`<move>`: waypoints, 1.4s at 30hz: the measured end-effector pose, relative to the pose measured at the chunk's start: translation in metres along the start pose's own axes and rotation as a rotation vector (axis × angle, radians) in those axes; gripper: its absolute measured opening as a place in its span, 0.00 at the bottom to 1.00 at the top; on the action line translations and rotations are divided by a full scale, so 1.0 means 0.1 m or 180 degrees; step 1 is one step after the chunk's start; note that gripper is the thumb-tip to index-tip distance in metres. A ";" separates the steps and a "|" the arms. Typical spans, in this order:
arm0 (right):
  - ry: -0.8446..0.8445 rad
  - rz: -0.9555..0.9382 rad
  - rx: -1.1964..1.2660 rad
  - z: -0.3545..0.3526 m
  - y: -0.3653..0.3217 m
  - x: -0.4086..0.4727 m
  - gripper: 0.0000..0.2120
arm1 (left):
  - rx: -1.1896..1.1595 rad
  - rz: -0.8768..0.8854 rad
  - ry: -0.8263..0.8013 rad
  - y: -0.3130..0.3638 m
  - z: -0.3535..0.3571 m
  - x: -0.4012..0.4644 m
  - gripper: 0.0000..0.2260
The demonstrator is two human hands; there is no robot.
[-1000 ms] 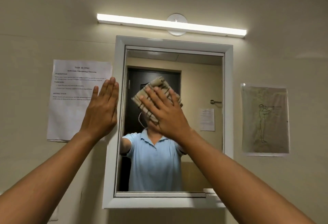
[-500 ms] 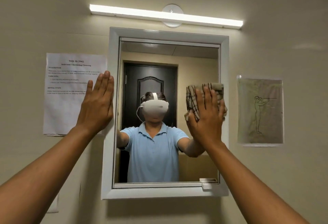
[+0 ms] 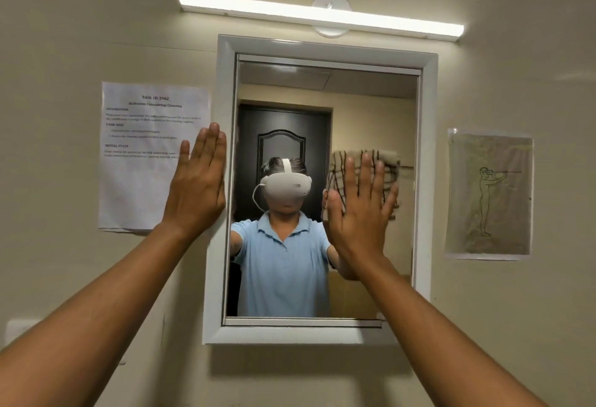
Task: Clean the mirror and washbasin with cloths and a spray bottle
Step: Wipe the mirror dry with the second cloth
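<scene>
Pressing a cloth [image 3: 364, 164] flat against the mirror [image 3: 371, 103].
Right hand [image 3: 358, 213] fingers [image 3: 366, 174] spread wide over it, right of centre; left hand [image 3: 196, 187] lies open-palmed on the frame [image 3: 225, 84].

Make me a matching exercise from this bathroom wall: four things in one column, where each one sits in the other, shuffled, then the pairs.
Things:
1. cloth
2. left hand
3. printed sheet
4. drawing

Places:
A. on the wall right of the mirror
B. flat on the mirror's left frame edge
C. on the wall left of the mirror
D. pressed to the glass under the right hand

Pairs: 1-D, 2-B, 3-C, 4-A
</scene>
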State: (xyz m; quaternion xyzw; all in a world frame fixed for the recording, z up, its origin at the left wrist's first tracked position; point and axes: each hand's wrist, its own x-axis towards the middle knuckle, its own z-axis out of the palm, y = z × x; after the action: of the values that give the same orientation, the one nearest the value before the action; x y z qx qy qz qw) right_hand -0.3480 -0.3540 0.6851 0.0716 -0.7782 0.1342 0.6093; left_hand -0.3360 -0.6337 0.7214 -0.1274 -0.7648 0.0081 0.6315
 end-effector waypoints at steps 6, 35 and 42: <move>0.0082 -0.0439 -0.0149 0.15 -0.77 0.55 0.32 | -0.0076 0.0049 0.0013 0.01 0.02 -0.15 0.33; -0.0575 -0.2475 -0.0495 0.36 -0.50 -1.00 0.32 | 0.0033 0.0016 -0.0425 0.08 0.01 -0.72 0.34; -0.0336 -0.1239 -0.0479 0.09 -0.07 -0.20 0.32 | -0.0003 -0.0077 -0.0424 0.10 0.05 -0.73 0.32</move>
State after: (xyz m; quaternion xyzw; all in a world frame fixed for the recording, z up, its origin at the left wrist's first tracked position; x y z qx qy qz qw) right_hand -0.3494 -0.3642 0.6646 0.1818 -0.7883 -0.0484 0.5858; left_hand -0.3261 -0.6383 0.6480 -0.1176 -0.8067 0.0085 0.5791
